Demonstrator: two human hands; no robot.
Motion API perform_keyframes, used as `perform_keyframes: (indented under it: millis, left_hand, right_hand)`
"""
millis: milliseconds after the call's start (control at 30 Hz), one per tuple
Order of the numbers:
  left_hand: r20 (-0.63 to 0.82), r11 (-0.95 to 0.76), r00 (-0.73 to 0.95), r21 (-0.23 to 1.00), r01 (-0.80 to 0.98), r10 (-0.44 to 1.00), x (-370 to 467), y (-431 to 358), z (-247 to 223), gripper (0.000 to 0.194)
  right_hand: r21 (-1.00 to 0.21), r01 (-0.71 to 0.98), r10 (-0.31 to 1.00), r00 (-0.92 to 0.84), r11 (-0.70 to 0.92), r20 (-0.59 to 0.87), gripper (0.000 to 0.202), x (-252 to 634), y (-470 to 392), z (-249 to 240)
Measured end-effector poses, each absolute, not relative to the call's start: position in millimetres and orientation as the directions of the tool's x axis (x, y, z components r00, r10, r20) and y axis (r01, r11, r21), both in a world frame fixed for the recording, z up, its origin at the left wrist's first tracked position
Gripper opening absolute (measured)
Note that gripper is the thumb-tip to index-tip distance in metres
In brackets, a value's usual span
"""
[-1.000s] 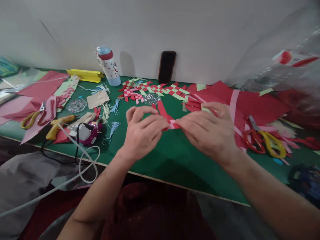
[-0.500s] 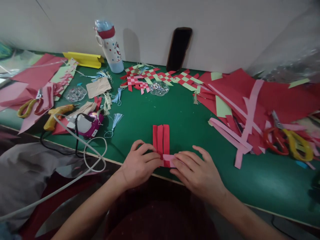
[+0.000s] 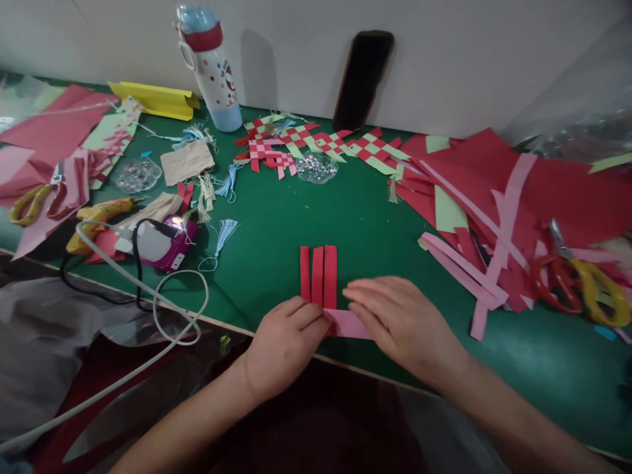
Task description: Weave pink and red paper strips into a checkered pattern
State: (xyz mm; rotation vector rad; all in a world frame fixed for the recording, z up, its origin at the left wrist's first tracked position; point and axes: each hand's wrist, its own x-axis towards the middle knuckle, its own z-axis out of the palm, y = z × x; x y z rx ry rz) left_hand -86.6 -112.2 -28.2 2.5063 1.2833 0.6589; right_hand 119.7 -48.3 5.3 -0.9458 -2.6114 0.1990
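Three red paper strips point(image 3: 318, 273) stand upright, side by side, near the front edge of the green table. A pink paper strip point(image 3: 349, 324) crosses their lower ends and runs to the right. My left hand point(image 3: 291, 336) is closed on the left part of this crossing, its fingertips pressed down where red and pink meet; the part beneath is hidden. Over the right end of the pink strip is my right hand point(image 3: 402, 322), fingers stretched out and lying together. Its palm side is hidden, and whether it touches the strip is unclear.
Red and pink paper point(image 3: 494, 191) and scissors point(image 3: 592, 283) lie right. Woven red-green pieces point(image 3: 340, 143), a tray of beads point(image 3: 316, 168), a bottle point(image 3: 212, 72) and a phone point(image 3: 364, 79) are behind. Left are a glue gun point(image 3: 96, 220), a purple device point(image 3: 175, 243) and a white cable point(image 3: 195, 326).
My right hand has lifted its fingers off the weave and moved up and right, baring more of the pink strip. My left hand has shifted slightly right over the crossing. The view has tilted slightly.
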Motion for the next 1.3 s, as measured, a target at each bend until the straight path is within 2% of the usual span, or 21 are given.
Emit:
perform_keyframes:
  millis: [133, 300, 400, 533, 700, 867, 1000, 1200, 1300]
  left_hand:
    - [0.272, -0.531, 0.456, 0.472, 0.704, 0.847, -84, -112, -26, 0.024]
    - [0.243, -0.489, 0.425, 0.465, 0.738, 0.872, -80, -114, -30, 0.016]
    - [0.217, -0.468, 0.415, 0.458, 0.756, 0.883, -79, -115, -31, 0.011]
    - [0.202, -0.429, 0.379, 0.447, 0.785, 0.903, -77, -115, -26, 0.008]
    - [0.119, -0.398, 0.387, 0.434, 0.808, 0.914, -75, -113, -22, 0.014]
    - [0.106, -0.393, 0.388, 0.437, 0.809, 0.916, -74, -111, -20, 0.011]
    - [0.111, -0.399, 0.391, 0.425, 0.812, 0.914, -74, -111, -18, 0.008]
    - [0.095, -0.394, 0.394, 0.438, 0.808, 0.914, -75, -111, -20, 0.016]
    - [0.098, -0.383, 0.381, 0.449, 0.807, 0.919, -74, -111, -20, 0.014]
  right_hand:
    - [-0.230, 0.629, 0.668, -0.721, 0.743, 0.186, 0.036, 104, -3, 4]
    - [-0.264, 0.632, 0.665, -0.745, 0.728, 0.050, 0.045, 89, 24, -4]
    - [-0.305, 0.646, 0.678, -0.735, 0.700, -0.003, 0.039, 88, 26, -3]
    - [-0.386, 0.670, 0.699, -0.710, 0.635, -0.083, 0.016, 90, 24, 0]
    - [-0.537, 0.599, 0.706, -0.708, 0.594, -0.007, 0.006, 99, 12, 8]
    - [-0.686, 0.629, 0.821, -0.566, 0.366, -0.080, 0.003, 112, -11, 19]
    - [-0.746, 0.598, 0.852, -0.517, 0.294, -0.078, 0.004, 117, -22, 19]
    - [-0.805, 0.540, 0.892, -0.450, 0.244, -0.032, 0.027, 120, -20, 2]
    - [-0.771, 0.572, 0.912, -0.408, 0.280, 0.028, 0.036, 125, -17, 0]
